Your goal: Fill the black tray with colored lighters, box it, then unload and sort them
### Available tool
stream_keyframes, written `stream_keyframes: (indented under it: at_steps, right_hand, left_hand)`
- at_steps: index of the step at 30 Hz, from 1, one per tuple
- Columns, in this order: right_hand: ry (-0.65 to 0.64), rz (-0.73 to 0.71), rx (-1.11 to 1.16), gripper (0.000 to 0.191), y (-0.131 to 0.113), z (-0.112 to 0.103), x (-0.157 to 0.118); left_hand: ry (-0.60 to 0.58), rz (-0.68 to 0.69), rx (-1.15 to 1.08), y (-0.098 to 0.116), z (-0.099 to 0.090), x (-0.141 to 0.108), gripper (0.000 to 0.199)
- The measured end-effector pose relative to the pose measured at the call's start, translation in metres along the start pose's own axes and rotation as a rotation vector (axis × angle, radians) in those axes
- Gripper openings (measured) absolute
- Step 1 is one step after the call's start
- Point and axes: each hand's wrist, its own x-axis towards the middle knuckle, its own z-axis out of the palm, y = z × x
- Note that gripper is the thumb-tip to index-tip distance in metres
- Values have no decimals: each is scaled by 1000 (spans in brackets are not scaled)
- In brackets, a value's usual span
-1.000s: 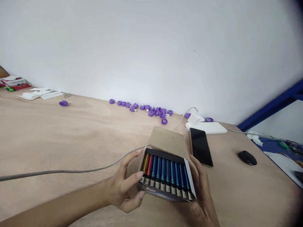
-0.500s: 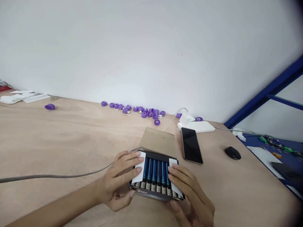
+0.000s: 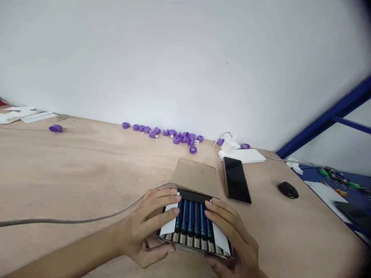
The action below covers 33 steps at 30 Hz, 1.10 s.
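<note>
An open box [image 3: 196, 250] holds a row of blue pens [image 3: 190, 218] with silver clips, its cardboard lid [image 3: 194, 174] folded back toward the wall. White paper strips lie over both ends of the row. My left hand [image 3: 153, 224] grips the box's left side, fingers on the left strip [image 3: 169, 227] and thumb at the near edge. At the right side, my right hand [image 3: 233, 235] holds the box the same way, its fingers over the right strip [image 3: 220, 238] and its thumb at the near edge.
Several purple caps [image 3: 176, 140] lie along the wall, with another cap [image 3: 55, 128] at the left. A phone [image 3: 237, 180], a white power strip [image 3: 247, 155] and a black mouse [image 3: 288, 190] are on the right. A grey cable [image 3: 72, 221] crosses the left side.
The near side of the box has tipped down a little, so less of its front shows. Both hands have shifted slightly with it, their fingers further over the top.
</note>
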Motion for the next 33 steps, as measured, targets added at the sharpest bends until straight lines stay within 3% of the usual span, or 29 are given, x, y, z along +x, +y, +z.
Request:
stream_keyframes:
  at_steps: [9,15,22,27,33]
  right_hand:
    - [-44,-65,-88,55,2,-1,-1]
    - [-40,-113,-88,57,6,-2,1]
    - [116,-91,63,49,-2,3,-5]
    - [117,-144,63,51,2,1,-9]
    - [102,-163,5,59,7,0,-10]
  left_hand:
    - [12,78,206,-1,0,-2,57]
    - [-3,106,174,-2,-2,-2,59]
    - [91,105,93,2,-3,-5,49]
    - [94,58,39,6,-5,-5,43]
    - [63,119,78,1,-9,0,46]
